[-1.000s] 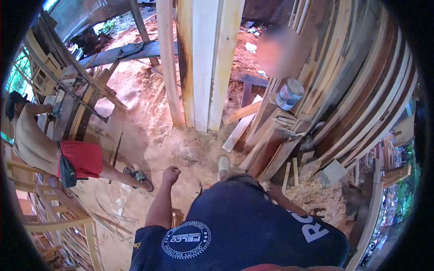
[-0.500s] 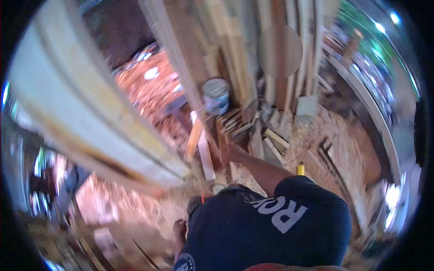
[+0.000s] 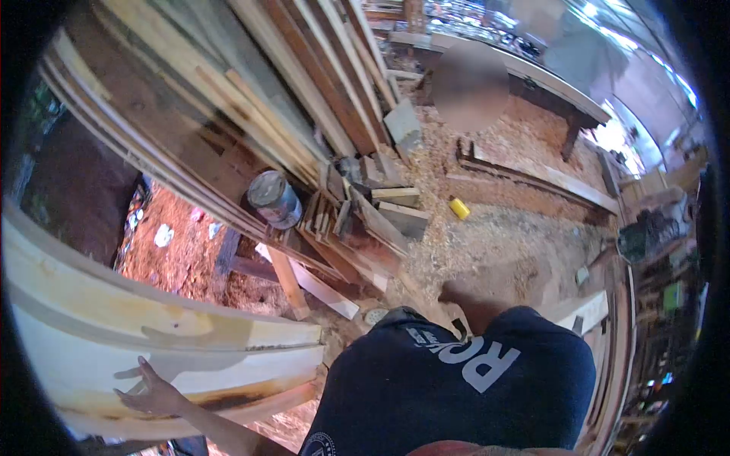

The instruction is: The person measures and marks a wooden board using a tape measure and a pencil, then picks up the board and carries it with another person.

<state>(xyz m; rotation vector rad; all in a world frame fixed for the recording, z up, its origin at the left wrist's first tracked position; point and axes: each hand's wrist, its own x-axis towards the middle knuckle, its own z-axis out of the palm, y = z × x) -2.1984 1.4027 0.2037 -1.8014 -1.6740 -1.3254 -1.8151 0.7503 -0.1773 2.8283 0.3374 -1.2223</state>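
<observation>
My left hand (image 3: 154, 390) is at the lower left, fingers spread with nothing in them. It is over or against the pale upright boards (image 3: 91, 334), and its shadow falls on them. My right hand (image 3: 455, 293) is low in front of my dark shirt, near the sawdust-covered ground; it is dark and blurred, so its fingers cannot be made out. Ahead of my body lie short wood offcuts (image 3: 380, 220), with a paint can (image 3: 275, 199) standing beside them against long leaning planks (image 3: 251, 114).
A yellow object (image 3: 459, 208) lies on the sawdust. Behind it a long wooden beam (image 3: 540, 176) rests on the ground. A grey block (image 3: 403, 125) is by the planks. Dark cloth (image 3: 646, 235) hangs or lies at the right.
The view has swung right, so the other person at the left is out of sight. My left hand has spread its fingers out over the pale boards. My right arm has dropped from the offcuts.
</observation>
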